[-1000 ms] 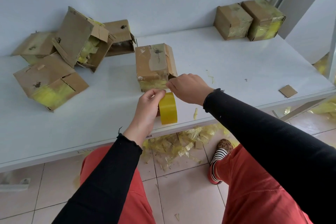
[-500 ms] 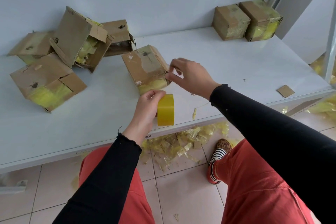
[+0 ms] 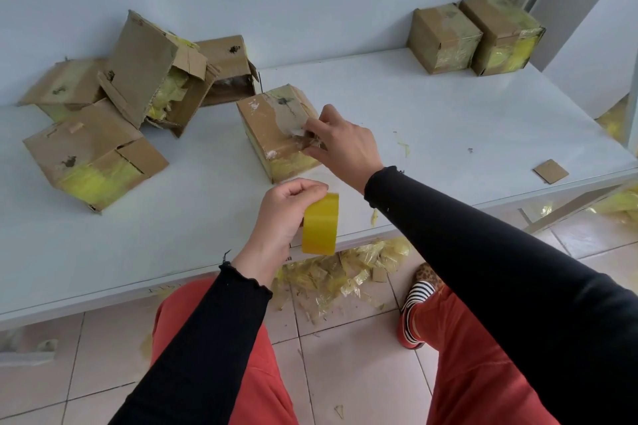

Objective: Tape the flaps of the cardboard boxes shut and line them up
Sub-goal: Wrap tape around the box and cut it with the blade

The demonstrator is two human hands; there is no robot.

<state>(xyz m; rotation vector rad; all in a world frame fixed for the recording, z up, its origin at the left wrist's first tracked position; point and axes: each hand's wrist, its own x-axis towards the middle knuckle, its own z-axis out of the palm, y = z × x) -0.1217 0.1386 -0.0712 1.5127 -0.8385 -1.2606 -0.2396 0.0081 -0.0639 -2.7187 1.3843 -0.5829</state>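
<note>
The left hand point(image 3: 283, 214) is curled around a roll of yellow tape point(image 3: 320, 224), thumb and fingers pinched at the roll's upper edge, holding it over the near edge of the white desk point(image 3: 431, 121); just beyond this hand and slightly to its right sits a small brown cardboard box point(image 3: 272, 128), turned at an angle on the desk; its top face is worn, with torn grey patches, a dark smudge and white scraps, and its near side is covered in crinkled yellow tape; the right hand point(image 3: 345, 145) rests on the box's right top edge, fingers bent and pressing down on the cardboard there, holding nothing else that can be seen.

Far to the left of the left hand lies a loose heap of untaped boxes point(image 3: 114, 114), flaps hanging open, tilted against each other, yellow tape showing inside and on their sides; well beyond the right hand, at the back of the desk by the wall, two taped boxes point(image 3: 476, 38) stand side by side and touching; to the right of the right hand a small flat scrap of cardboard point(image 3: 550, 171) lies near the desk's edge; below both hands, crumpled yellow tape scraps point(image 3: 345, 272) litter the tiled floor.
</note>
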